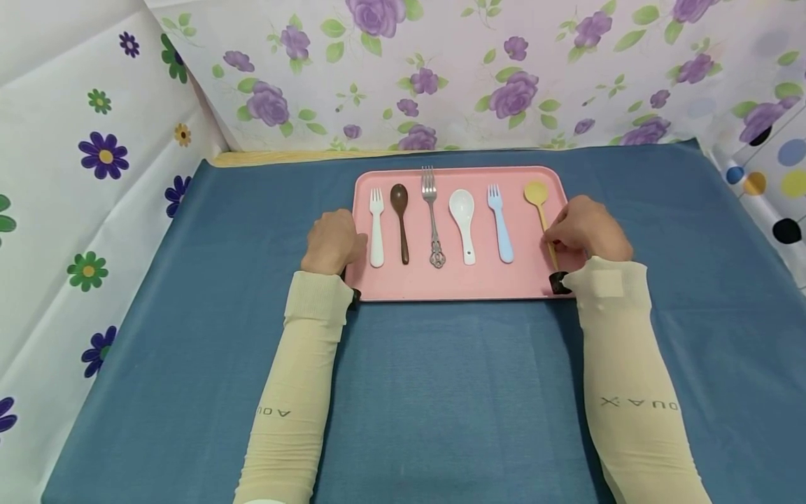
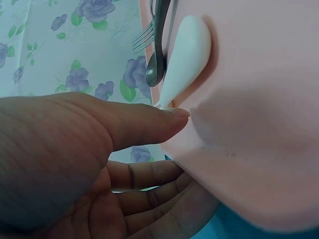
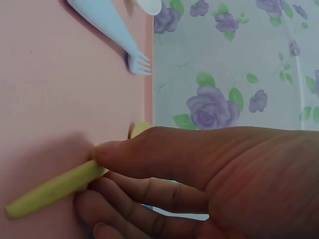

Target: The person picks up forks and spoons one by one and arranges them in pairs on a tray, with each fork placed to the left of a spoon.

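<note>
On a pink tray point(image 1: 403, 285) several pieces of cutlery lie in a row: a white fork point(image 1: 376, 231), a brown spoon point(image 1: 401, 210), a metal fork point(image 1: 432, 217), a white spoon point(image 1: 464, 217) and a light blue fork point(image 1: 500, 224). My right hand point(image 1: 585, 227) pinches the handle of a yellow spoon point(image 3: 55, 189) between thumb and fingers at the tray's right side. At the left edge, my left hand point(image 1: 335, 241) holds the tray, its thumb over the rim and its fingers along the outside in the left wrist view.
A blue cloth point(image 1: 453, 399) covers the table under the tray. Behind it hangs a floral sheet point(image 1: 466, 77), with another flowered sheet point(image 1: 50, 231) on the left and a dotted one point(image 1: 777, 168) on the right.
</note>
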Tool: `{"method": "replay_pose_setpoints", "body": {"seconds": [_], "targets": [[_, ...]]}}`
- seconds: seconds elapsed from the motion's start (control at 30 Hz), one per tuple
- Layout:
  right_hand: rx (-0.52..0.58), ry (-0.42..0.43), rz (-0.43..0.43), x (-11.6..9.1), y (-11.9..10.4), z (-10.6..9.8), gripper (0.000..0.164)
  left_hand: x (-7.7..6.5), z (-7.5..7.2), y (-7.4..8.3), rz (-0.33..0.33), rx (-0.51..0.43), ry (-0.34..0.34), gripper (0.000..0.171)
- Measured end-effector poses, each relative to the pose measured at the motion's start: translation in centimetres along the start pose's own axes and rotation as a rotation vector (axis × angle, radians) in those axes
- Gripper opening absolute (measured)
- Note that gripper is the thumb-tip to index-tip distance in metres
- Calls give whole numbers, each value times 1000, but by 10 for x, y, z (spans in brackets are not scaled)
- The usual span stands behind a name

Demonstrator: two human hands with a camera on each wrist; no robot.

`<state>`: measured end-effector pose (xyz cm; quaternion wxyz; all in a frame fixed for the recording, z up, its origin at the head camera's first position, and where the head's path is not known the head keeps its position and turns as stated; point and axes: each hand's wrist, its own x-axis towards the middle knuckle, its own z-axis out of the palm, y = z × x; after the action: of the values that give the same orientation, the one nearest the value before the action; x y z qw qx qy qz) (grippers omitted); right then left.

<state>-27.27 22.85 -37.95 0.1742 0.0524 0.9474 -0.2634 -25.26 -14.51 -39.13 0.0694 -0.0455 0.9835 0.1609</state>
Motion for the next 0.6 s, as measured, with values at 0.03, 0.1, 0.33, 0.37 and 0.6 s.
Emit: {"method": "replay_pose_setpoints", "body": {"seconds": [0.03,0.1,0.33,0.37,0.6], "targets": [[1,4,-1,0,0,0,18,0,0,0,-2,-2,-1,25],[13,9,9,0,-1,1,16,0,0,0,-6,-3,-3,25],[40,9,22,2,-2,1,13,0,0,1,-11,1,-14,26],[41,9,20,2,-2,1,14,0,-1,0,-10,4,-17,26],[47,10,19,2,-1,1,17,0,0,0,-6,10,-18,28]]}}
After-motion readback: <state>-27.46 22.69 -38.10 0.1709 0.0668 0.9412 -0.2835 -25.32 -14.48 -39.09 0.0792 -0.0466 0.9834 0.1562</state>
